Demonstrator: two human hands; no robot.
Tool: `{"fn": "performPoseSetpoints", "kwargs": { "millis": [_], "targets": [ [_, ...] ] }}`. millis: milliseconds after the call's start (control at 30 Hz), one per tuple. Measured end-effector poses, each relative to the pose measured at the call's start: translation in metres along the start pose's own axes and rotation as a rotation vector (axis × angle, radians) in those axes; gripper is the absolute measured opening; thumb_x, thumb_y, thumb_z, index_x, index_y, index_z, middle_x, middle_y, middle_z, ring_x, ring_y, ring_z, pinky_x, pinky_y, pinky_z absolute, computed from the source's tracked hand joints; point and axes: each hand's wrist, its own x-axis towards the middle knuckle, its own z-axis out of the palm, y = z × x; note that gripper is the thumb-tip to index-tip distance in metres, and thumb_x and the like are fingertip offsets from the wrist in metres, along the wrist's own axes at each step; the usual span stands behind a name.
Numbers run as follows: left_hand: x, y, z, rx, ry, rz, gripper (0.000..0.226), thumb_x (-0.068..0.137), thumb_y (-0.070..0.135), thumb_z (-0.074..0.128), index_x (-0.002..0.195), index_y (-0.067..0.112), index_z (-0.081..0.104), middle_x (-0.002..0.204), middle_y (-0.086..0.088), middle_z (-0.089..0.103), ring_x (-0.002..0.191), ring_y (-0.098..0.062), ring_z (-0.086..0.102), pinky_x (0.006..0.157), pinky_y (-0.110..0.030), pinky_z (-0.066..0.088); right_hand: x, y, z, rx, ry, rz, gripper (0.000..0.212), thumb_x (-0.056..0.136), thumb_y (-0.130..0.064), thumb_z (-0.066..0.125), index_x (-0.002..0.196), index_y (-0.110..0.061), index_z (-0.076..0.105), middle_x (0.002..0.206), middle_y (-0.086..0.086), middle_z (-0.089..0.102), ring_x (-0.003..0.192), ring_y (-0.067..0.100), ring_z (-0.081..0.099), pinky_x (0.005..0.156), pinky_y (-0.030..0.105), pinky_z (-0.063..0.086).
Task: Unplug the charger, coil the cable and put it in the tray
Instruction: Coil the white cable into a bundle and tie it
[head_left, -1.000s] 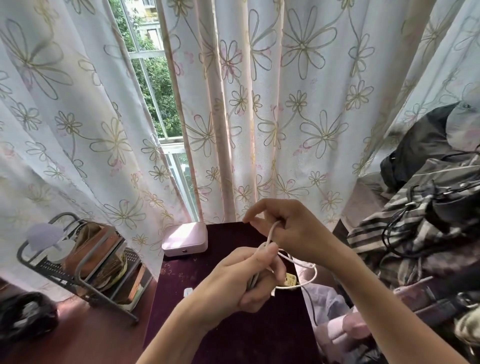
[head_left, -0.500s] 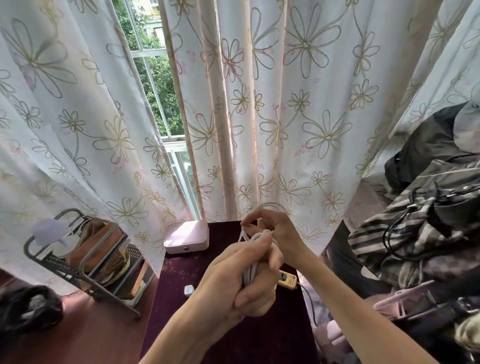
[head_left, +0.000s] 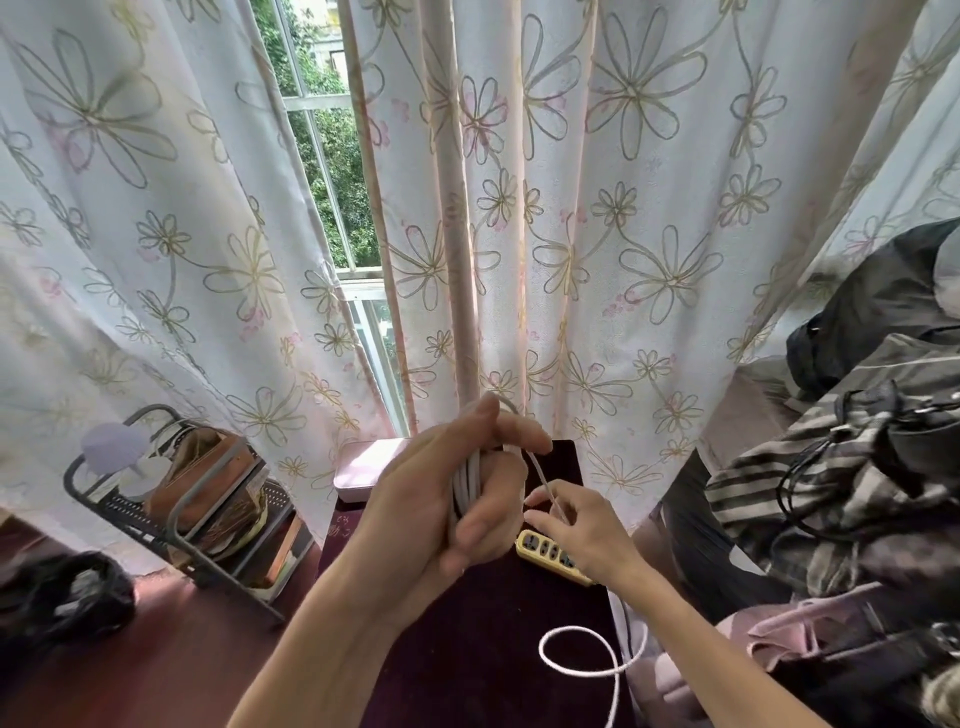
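Observation:
My left hand (head_left: 441, 499) grips several loops of the thin white charger cable (head_left: 464, 480) above the dark purple table (head_left: 493, 649). One strand (head_left: 540, 475) runs from the bundle down to my right hand (head_left: 576, 525), which pinches it just to the lower right. A pink tray-like box (head_left: 358, 470) sits at the table's back left, partly hidden behind my left hand. A yellow power strip (head_left: 545, 551) lies under my right hand. The charger plug is not visible.
A thicker white cord (head_left: 571, 649) loops at the table's right edge. A grey wire rack (head_left: 182, 519) with bags stands on the floor to the left. A pile of clothes and bags (head_left: 831, 493) fills the right. Flowered curtains (head_left: 623, 234) hang right behind the table.
My right hand moved from above the coil down and right, drawing a strand around the bundle. My left hand rose slightly with more loops. The view tilted down, revealing the power strip and the white cord loop.

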Motion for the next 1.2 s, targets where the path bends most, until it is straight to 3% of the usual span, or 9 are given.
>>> {"fn": "performPoseSetpoints", "kwargs": {
  "millis": [133, 233, 500, 600, 700, 867, 933, 1067, 1200],
  "targets": [
    [0.008, -0.007, -0.003, 0.036, 0.042, 0.018, 0.044, 0.107, 0.033, 0.039, 0.108, -0.002, 0.066, 0.046, -0.002, 0.053, 0.03, -0.008, 0.045, 0.042, -0.017, 0.04, -0.011, -0.02, 0.003, 0.226, -0.109, -0.012, 0.037, 0.094, -0.034, 0.078, 0.126, -0.04, 0.062, 0.069, -0.014, 0.061, 0.065, 0.007, 0.067, 0.074, 0.024, 0.058],
    [0.013, -0.011, -0.008, 0.061, 0.066, 0.038, 0.042, 0.105, 0.035, 0.045, 0.111, 0.001, 0.068, 0.056, -0.005, 0.061, 0.039, -0.012, 0.055, 0.051, -0.019, 0.05, -0.025, -0.045, 0.008, 0.265, -0.114, -0.116, 0.01, 0.1, -0.045, 0.064, 0.109, -0.051, 0.065, 0.07, -0.014, 0.062, 0.06, 0.006, 0.058, 0.066, 0.022, 0.051],
    [0.021, -0.02, -0.034, 0.335, 0.198, 0.11, 0.035, 0.106, 0.027, 0.041, 0.11, 0.01, 0.071, 0.088, -0.021, 0.076, 0.079, -0.033, 0.074, 0.073, -0.032, 0.059, -0.08, -0.093, 0.0, -0.315, -0.369, -0.209, 0.024, 0.108, -0.05, 0.045, 0.131, -0.049, 0.053, 0.067, -0.027, 0.061, 0.054, -0.003, 0.051, 0.063, 0.021, 0.044],
    [0.02, -0.026, -0.04, 0.481, 0.187, 0.079, 0.034, 0.107, 0.025, 0.04, 0.118, 0.003, 0.063, 0.091, -0.02, 0.077, 0.087, -0.036, 0.075, 0.078, -0.035, 0.06, -0.094, -0.129, -0.021, -0.486, -0.389, -0.268, 0.031, 0.107, -0.056, 0.039, 0.138, -0.051, 0.043, 0.106, -0.03, 0.068, 0.067, -0.001, 0.045, 0.065, 0.019, 0.035],
    [0.017, -0.032, -0.038, 0.598, 0.127, -0.015, 0.034, 0.107, 0.028, 0.04, 0.12, 0.004, 0.061, 0.084, -0.017, 0.078, 0.074, -0.029, 0.075, 0.068, -0.03, 0.059, -0.095, -0.16, -0.049, -0.615, -0.307, -0.412, 0.027, 0.106, -0.046, 0.045, 0.126, -0.039, 0.062, 0.114, -0.015, 0.071, 0.089, 0.008, 0.061, 0.065, 0.017, 0.041],
    [0.009, -0.035, -0.022, 0.807, -0.01, -0.154, 0.057, 0.109, 0.048, 0.032, 0.078, 0.015, 0.066, 0.055, -0.009, 0.069, 0.04, -0.025, 0.059, 0.045, -0.02, 0.046, -0.078, -0.18, -0.088, -0.541, -0.067, -0.471, 0.013, 0.088, -0.034, 0.058, 0.091, -0.036, 0.07, 0.076, -0.016, 0.062, 0.062, 0.001, 0.053, 0.059, 0.018, 0.045],
    [0.007, -0.036, -0.015, 0.845, -0.022, -0.203, 0.075, 0.107, 0.057, 0.021, 0.061, 0.018, 0.067, 0.043, -0.003, 0.06, 0.031, -0.022, 0.046, 0.039, -0.018, 0.039, -0.064, -0.18, -0.098, -0.425, -0.014, -0.481, 0.013, 0.086, -0.03, 0.062, 0.092, -0.037, 0.071, 0.073, -0.011, 0.062, 0.062, 0.01, 0.057, 0.055, 0.017, 0.043],
    [0.002, -0.037, -0.008, 0.651, -0.081, -0.226, 0.088, 0.098, 0.067, 0.003, 0.099, 0.014, 0.074, 0.04, 0.001, 0.042, 0.032, -0.014, 0.029, 0.04, -0.027, 0.026, -0.038, -0.174, -0.109, -0.153, -0.085, -0.475, 0.021, 0.096, -0.035, 0.064, 0.108, -0.045, 0.077, 0.087, -0.013, 0.067, 0.074, 0.014, 0.06, 0.069, 0.026, 0.05],
    [0.001, -0.035, -0.001, 0.433, -0.108, -0.126, 0.071, 0.101, 0.063, 0.028, 0.087, 0.005, 0.065, 0.037, 0.005, 0.037, 0.029, -0.011, 0.024, 0.039, -0.023, 0.028, -0.018, -0.155, -0.102, -0.108, -0.114, -0.438, 0.04, 0.105, -0.021, 0.054, 0.131, -0.048, 0.068, 0.094, -0.023, 0.068, 0.095, 0.012, 0.067, 0.088, 0.019, 0.051]
  ]
}}
